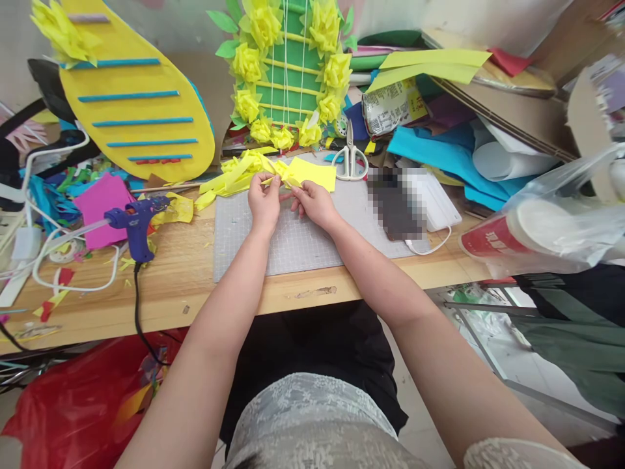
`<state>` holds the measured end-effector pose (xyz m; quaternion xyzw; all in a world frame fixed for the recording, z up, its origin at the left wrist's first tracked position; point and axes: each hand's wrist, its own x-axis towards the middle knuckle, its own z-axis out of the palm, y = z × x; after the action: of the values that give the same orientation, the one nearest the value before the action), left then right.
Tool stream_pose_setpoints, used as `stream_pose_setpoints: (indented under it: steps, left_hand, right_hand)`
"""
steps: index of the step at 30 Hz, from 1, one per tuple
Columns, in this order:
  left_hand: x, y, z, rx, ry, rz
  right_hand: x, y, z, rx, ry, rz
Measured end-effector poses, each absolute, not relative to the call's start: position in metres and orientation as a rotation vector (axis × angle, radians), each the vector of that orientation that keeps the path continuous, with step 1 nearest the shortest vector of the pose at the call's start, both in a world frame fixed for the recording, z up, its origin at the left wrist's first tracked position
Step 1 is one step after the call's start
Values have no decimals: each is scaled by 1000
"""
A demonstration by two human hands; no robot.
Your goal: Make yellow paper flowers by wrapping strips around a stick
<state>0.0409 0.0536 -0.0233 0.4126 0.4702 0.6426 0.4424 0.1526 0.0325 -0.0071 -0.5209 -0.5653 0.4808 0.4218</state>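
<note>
Over the grey cutting mat [288, 247], my left hand [265, 203] and my right hand [315, 203] come close together. The fingers of both are pinched on a bunched piece of yellow crepe paper [282, 170]; its lower end is hidden by my fingertips. Behind my right hand lies a flat stack of yellow paper [317, 173]. To the left of my left hand rests a pile of yellow crepe strips [234, 177]. White-handled scissors [350, 163] lie right of the paper stack, blades pointing away from me.
A blue glue gun [138, 225] stands at left, its cord hanging over the table edge. Yellow [141, 98] and green [293, 78] cutouts lean at the back. Right are a phone [398, 205], a white power bank [437, 198], a bagged red cup [517, 231] and piled cardboard [508, 120].
</note>
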Motion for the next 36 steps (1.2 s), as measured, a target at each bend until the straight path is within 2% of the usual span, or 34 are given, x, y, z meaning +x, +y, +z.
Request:
stream_pose_setpoints:
  steps: [8,13,17,26,36]
  left_hand:
    - [31,47,-12,1356,1634,1692]
    - [31,50,-7,1122,1465,1655]
    - [30,53,-5,793,1269,1500]
    - [32,51,-4,778,1283,1520]
    - [35,49,-2,673,1309,1570]
  right_hand:
    - [154,30,-6,-1225,-1469,1164]
    - [157,31,-8,-1238,-1501,1124]
    - [159,32,-8,-1285,-1558,1042]
    - [162,30,-4,-1343,-1687,853]
    - [156,29,-4,-1242,-1491,1087]
